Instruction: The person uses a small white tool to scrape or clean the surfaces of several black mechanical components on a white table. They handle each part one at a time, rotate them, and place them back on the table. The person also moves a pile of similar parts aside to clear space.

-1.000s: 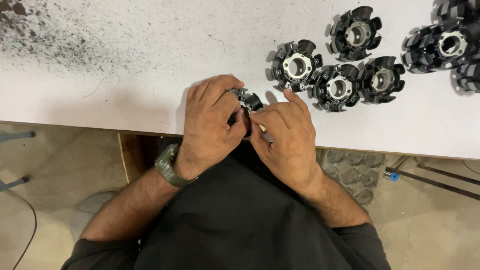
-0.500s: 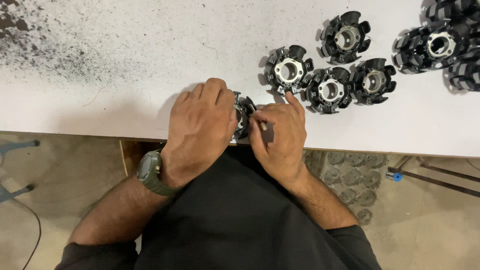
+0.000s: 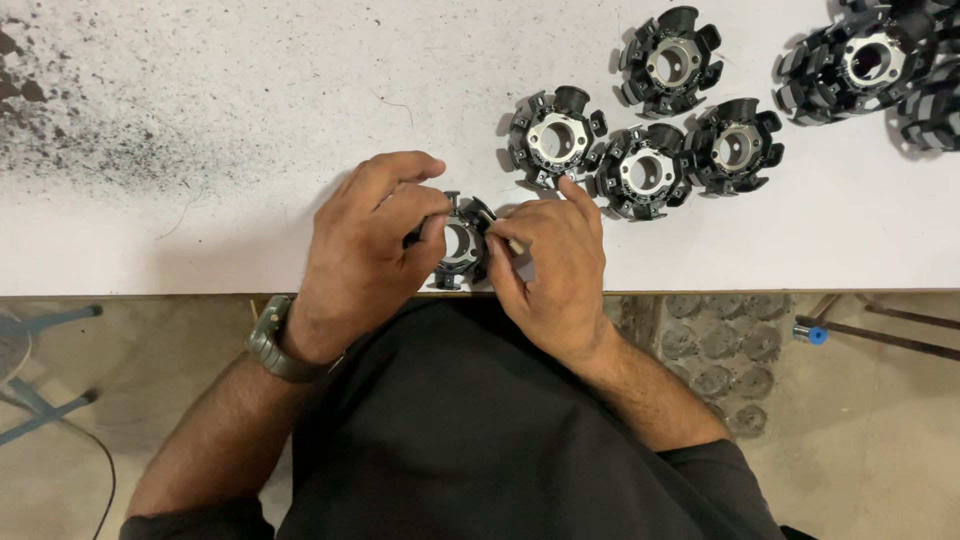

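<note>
A white counter (image 3: 200,100), speckled with black dust at its left end, runs above a bare concrete floor (image 3: 880,440). At the near edge of the counter both hands meet over a black ring part (image 3: 462,245) with a pale metal centre. The left hand (image 3: 370,240), a watch (image 3: 272,340) on its wrist, curls over the part's left side, fingers clamped on it. The right hand (image 3: 550,260) pinches the part's right edge, fingers closed together, with a small pale piece (image 3: 515,243) between them. Beyond, near the right hand, three like parts (image 3: 640,165) sit just beside each other, a fourth (image 3: 672,60) behind them, and more (image 3: 870,60) lie at the far right
</note>
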`<state>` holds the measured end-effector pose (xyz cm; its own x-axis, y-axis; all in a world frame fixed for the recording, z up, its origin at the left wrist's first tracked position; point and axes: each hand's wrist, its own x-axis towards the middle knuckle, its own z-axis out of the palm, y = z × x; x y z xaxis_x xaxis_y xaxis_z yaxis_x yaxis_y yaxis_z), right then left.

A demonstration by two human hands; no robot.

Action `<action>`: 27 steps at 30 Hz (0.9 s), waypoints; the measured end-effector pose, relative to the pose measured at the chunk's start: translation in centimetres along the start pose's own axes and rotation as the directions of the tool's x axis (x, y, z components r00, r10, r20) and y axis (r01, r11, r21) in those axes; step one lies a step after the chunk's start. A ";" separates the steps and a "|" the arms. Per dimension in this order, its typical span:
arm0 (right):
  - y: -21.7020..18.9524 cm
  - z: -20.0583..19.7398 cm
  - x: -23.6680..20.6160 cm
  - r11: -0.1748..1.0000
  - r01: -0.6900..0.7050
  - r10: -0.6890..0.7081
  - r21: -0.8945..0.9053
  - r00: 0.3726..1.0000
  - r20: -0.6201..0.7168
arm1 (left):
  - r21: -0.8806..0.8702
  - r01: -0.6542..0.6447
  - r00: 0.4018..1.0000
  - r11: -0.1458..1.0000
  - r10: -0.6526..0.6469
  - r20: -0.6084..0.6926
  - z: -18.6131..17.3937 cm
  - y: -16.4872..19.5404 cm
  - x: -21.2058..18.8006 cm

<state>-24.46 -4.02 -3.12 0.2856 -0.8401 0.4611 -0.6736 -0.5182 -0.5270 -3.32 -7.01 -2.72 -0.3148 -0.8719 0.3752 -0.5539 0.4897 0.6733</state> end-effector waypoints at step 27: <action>0.4 0.8 -0.9 0.990 0.088 -0.089 0.109 0.996 0.001 | 0.116 -0.041 0.996 0.992 0.032 0.082 0.3 0.7 -1.1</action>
<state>-24.45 -3.67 -4.34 0.3448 -0.7910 0.5054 -0.5675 -0.6045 -0.5590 -3.62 -5.76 -2.89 -0.3944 -0.8526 0.3428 -0.6262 0.5224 0.5788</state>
